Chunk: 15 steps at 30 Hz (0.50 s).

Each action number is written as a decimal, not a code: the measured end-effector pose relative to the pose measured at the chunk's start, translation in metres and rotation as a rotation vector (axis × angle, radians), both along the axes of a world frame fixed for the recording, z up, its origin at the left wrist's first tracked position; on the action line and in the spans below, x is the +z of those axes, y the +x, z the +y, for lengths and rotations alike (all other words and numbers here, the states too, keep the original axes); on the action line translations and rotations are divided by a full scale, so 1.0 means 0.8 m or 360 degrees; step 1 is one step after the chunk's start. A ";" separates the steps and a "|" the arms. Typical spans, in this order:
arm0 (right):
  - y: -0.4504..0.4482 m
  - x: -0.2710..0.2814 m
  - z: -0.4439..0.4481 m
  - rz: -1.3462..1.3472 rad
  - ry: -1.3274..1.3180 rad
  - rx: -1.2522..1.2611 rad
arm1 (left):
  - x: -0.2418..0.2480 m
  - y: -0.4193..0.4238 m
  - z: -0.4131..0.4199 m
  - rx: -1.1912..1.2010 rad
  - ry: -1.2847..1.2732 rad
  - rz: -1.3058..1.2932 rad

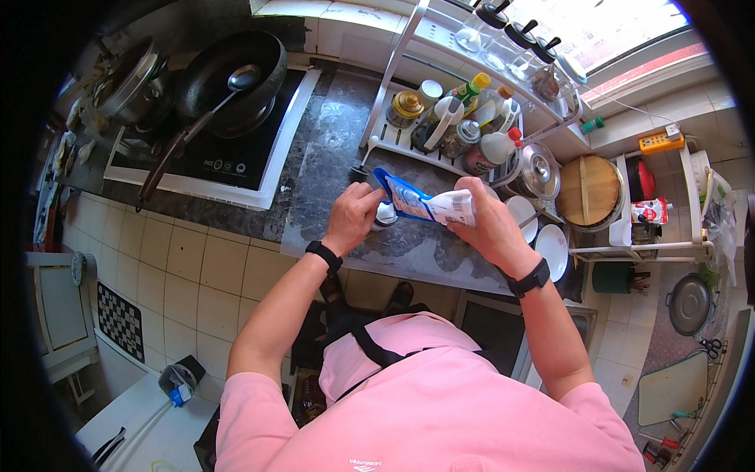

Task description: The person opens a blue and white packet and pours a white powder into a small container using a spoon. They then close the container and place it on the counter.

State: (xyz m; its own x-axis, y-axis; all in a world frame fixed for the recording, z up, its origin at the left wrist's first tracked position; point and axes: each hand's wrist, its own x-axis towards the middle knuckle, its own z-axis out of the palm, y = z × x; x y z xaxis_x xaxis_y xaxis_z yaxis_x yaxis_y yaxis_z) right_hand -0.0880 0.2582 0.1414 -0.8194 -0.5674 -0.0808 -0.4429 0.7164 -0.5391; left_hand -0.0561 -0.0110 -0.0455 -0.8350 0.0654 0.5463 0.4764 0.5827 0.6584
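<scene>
My right hand (486, 221) grips the bottom end of a blue and white plastic packet (424, 203), which lies tilted over the counter (330, 147) with its other end towards my left hand. The fingers of my left hand (354, 215) are bent together at the packet's blue end; whether they pinch its edge or the jar cannot be told. Just below that end stands a small jar (385, 215) with white in its mouth, partly hidden by the packet and my left fingers.
Left of the counter, a black wok (200, 82) holding a ladle (244, 78) sits on the cooktop (236, 165). Behind my hands stands a white rack (386, 144) with bottles and jars. White plates (551, 251), a lidded pot (538, 171) and a round wooden lid (590, 190) are at the right.
</scene>
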 end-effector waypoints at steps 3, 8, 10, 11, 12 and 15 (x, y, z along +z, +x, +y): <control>0.001 0.002 -0.001 0.0002 0.0006 0.0000 | 0.001 0.000 0.001 0.0003 -0.0005 -0.0009; 0.001 0.002 -0.001 0.0005 0.0007 0.0002 | 0.000 0.001 0.000 -0.0001 -0.0004 -0.0006; 0.001 0.003 -0.001 -0.0002 -0.0008 -0.0001 | 0.000 0.001 0.000 -0.0003 -0.0010 -0.0015; 0.001 0.004 -0.001 0.0006 -0.0007 0.0001 | 0.000 0.001 0.000 -0.0004 -0.0008 -0.0011; 0.001 0.005 -0.001 0.0013 -0.0006 0.0004 | 0.001 0.001 0.000 -0.0006 -0.0004 -0.0008; 0.001 0.007 -0.003 0.0020 -0.0011 0.0010 | 0.001 0.000 -0.001 -0.0006 0.0001 -0.0009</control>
